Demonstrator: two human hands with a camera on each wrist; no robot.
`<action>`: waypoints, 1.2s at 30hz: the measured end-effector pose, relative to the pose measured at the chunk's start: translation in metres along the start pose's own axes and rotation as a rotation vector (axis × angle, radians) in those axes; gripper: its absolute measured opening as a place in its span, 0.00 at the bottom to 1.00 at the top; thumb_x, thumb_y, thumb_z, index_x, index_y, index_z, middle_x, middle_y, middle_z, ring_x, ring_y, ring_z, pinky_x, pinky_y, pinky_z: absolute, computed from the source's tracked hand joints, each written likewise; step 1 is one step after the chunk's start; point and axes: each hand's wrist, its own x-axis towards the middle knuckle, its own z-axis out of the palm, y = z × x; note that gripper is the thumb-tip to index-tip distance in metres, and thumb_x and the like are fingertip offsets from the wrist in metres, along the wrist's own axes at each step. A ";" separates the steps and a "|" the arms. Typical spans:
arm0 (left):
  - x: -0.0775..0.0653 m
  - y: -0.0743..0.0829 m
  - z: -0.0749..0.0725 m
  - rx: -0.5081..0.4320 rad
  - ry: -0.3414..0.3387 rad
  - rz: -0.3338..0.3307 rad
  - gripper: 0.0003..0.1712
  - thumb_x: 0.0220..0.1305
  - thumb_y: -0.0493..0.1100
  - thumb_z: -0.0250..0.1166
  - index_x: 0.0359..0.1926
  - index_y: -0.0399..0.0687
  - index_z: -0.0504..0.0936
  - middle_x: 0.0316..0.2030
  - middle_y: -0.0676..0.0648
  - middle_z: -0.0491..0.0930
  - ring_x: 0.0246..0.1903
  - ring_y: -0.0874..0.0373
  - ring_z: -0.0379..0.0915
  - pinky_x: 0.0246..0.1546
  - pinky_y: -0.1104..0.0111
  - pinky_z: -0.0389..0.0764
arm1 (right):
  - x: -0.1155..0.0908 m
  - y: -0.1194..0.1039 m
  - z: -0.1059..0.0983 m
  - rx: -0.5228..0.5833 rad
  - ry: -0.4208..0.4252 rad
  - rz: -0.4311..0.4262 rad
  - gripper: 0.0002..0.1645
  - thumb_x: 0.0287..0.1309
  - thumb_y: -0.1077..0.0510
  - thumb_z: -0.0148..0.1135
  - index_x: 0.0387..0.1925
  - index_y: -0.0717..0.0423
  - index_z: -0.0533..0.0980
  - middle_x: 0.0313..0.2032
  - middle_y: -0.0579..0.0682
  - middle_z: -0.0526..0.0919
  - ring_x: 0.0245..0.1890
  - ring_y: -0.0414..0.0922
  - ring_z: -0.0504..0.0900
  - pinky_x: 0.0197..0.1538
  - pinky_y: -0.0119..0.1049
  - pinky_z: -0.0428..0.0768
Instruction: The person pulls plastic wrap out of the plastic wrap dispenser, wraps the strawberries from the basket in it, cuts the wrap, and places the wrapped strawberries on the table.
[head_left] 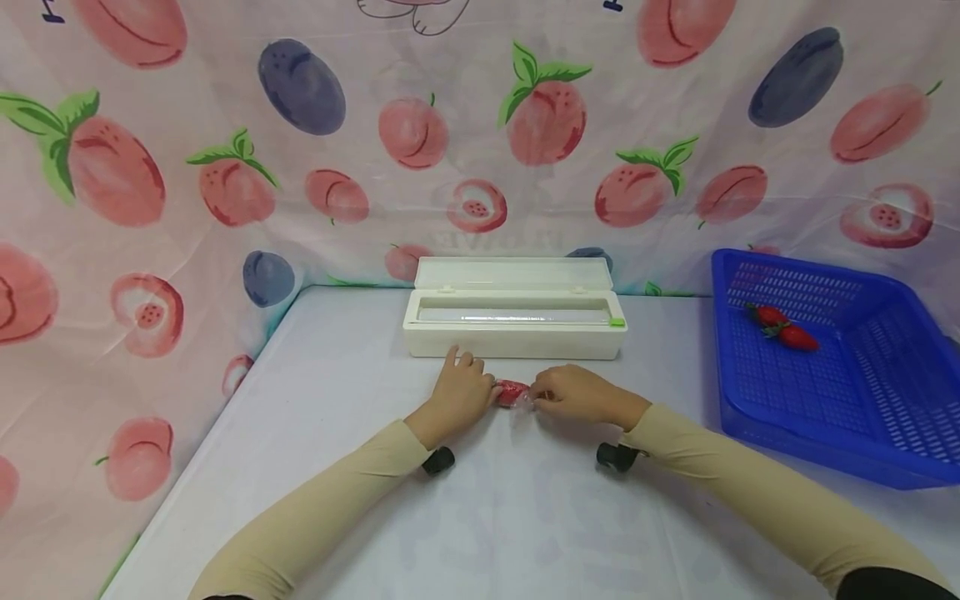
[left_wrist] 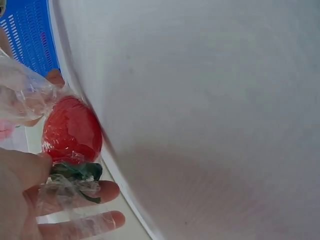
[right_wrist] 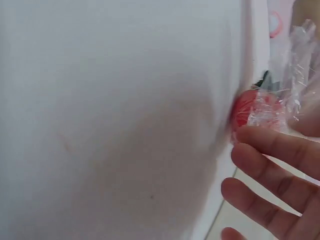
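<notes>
A red strawberry (left_wrist: 72, 130) with green leaves (left_wrist: 77, 171) is wrapped in clear plastic film (left_wrist: 22, 87). At its leafy end, my left hand (head_left: 459, 392) pinches it between thumb and fingers, with loose film lying over the fingers. From the opposite side, my right hand (head_left: 573, 393) pinches the gathered film at the strawberry's tip. The right wrist view shows several right fingers (right_wrist: 272, 185) extended beside the wrapped fruit. Both hands are low over the white table, just in front of a white film dispenser box (head_left: 513, 342).
The dispenser's lid (head_left: 513, 273) stands raised, and a green slider (head_left: 617, 322) sits at its right end. On the right is a blue basket (head_left: 832, 454) holding two strawberries (head_left: 797, 337). A fruit-print curtain (head_left: 465, 100) hangs behind the white-covered table (head_left: 337, 350).
</notes>
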 end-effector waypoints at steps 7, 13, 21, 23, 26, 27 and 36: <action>-0.001 -0.001 0.002 -0.015 0.044 0.046 0.16 0.67 0.55 0.53 0.41 0.56 0.84 0.39 0.49 0.82 0.49 0.51 0.74 0.63 0.48 0.61 | 0.009 0.003 0.013 -0.174 0.137 0.004 0.17 0.49 0.44 0.68 0.18 0.51 0.80 0.16 0.40 0.76 0.18 0.32 0.67 0.25 0.26 0.68; -0.003 -0.003 0.000 -0.041 0.039 0.068 0.14 0.66 0.55 0.55 0.43 0.58 0.82 0.40 0.49 0.82 0.50 0.51 0.73 0.64 0.48 0.61 | 0.015 -0.003 0.018 -0.229 0.198 0.135 0.24 0.41 0.37 0.71 0.24 0.50 0.75 0.21 0.41 0.73 0.21 0.37 0.67 0.26 0.29 0.65; -0.015 -0.016 -0.003 -0.030 0.015 0.048 0.20 0.62 0.61 0.57 0.44 0.53 0.81 0.43 0.49 0.80 0.52 0.51 0.71 0.65 0.48 0.59 | 0.018 -0.004 0.018 -0.263 0.211 0.116 0.20 0.45 0.42 0.71 0.31 0.53 0.82 0.25 0.43 0.82 0.24 0.37 0.75 0.33 0.35 0.75; -0.018 -0.018 -0.006 -0.031 0.014 0.050 0.20 0.61 0.60 0.59 0.44 0.52 0.80 0.43 0.48 0.80 0.52 0.50 0.71 0.65 0.47 0.59 | 0.017 -0.004 0.018 -0.281 0.228 0.120 0.19 0.45 0.42 0.71 0.31 0.53 0.82 0.24 0.42 0.81 0.25 0.37 0.74 0.34 0.36 0.74; -0.023 -0.019 -0.009 -0.064 0.011 0.079 0.20 0.61 0.59 0.59 0.44 0.50 0.80 0.43 0.48 0.80 0.52 0.50 0.71 0.64 0.47 0.60 | 0.016 -0.004 0.017 -0.305 0.256 0.119 0.20 0.44 0.41 0.70 0.31 0.52 0.82 0.25 0.42 0.81 0.26 0.38 0.74 0.36 0.38 0.74; -0.024 -0.019 -0.010 -0.089 0.008 0.095 0.20 0.62 0.58 0.58 0.45 0.50 0.80 0.44 0.48 0.80 0.52 0.51 0.71 0.65 0.47 0.60 | 0.015 -0.005 0.016 -0.313 0.261 0.118 0.20 0.45 0.41 0.70 0.31 0.52 0.82 0.26 0.42 0.81 0.27 0.38 0.75 0.37 0.40 0.74; -0.027 -0.022 -0.013 -0.163 0.079 0.267 0.13 0.60 0.38 0.59 0.43 0.56 0.83 0.45 0.52 0.79 0.52 0.54 0.71 0.66 0.49 0.59 | 0.007 -0.006 0.008 -0.287 0.259 0.129 0.19 0.44 0.44 0.70 0.35 0.52 0.82 0.31 0.44 0.83 0.33 0.41 0.79 0.42 0.45 0.76</action>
